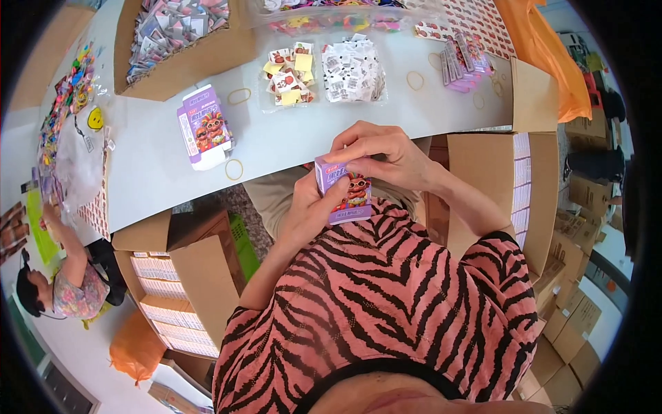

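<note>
A small purple box (358, 200) is sitting between the hands, just off the desk (276, 138), its long axis pointing deskward. The left hand (316, 201) is gripping its side; the right hand (372, 155) is bending over its far end, pinching or merely pressing, I can't tell. Beyond, an open carton (207, 61) is holding loose packets (181, 31); another carton (472, 172), at right, is holding stacked packs (522, 172).

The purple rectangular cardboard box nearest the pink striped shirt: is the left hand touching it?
Touching: the head view shows the left hand with its thumb across the box.
</note>
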The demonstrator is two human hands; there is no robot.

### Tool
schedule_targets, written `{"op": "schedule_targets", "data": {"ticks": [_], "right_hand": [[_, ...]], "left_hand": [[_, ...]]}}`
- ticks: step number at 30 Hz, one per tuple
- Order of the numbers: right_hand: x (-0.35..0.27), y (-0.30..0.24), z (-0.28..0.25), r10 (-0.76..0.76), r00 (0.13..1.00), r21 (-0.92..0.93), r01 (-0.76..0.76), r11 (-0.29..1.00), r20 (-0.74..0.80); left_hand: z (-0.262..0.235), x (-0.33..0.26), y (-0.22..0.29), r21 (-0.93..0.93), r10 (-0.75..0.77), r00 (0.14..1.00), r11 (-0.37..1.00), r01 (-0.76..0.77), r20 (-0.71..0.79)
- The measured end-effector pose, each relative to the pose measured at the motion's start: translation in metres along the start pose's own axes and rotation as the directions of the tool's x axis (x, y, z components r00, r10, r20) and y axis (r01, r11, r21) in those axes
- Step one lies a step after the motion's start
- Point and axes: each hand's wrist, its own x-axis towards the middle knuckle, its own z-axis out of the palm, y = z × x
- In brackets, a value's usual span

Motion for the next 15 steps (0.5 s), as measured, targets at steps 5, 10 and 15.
{"op": "schedule_targets", "data": {"ticks": [5, 10, 15], "right_hand": [[-0.003, 0.002, 0.006, -0.019, 1.000, -0.043, 0.018, 0.999, -0.021], [-0.004, 0.004, 0.006, 0.032, 0.997, -0.076, -0.037, 0.996, -0.071], [-0.008, 0.013, -0.004, 0.304, 0.944, 0.320, -0.252, 0.913, -0.125]], "left_hand": [[-0.001, 0.001, -0.014, -0.069, -0.013, 1.000, 0.998, 0.013, -0.003], [0.001, 0.001, 0.001, -0.311, -0.049, 0.999, 0.949, 0.051, 0.012], [-0.019, 0.007, 0.000, -0.169, 0.026, 0.995, 0.985, -0.041, -0.091]]}}
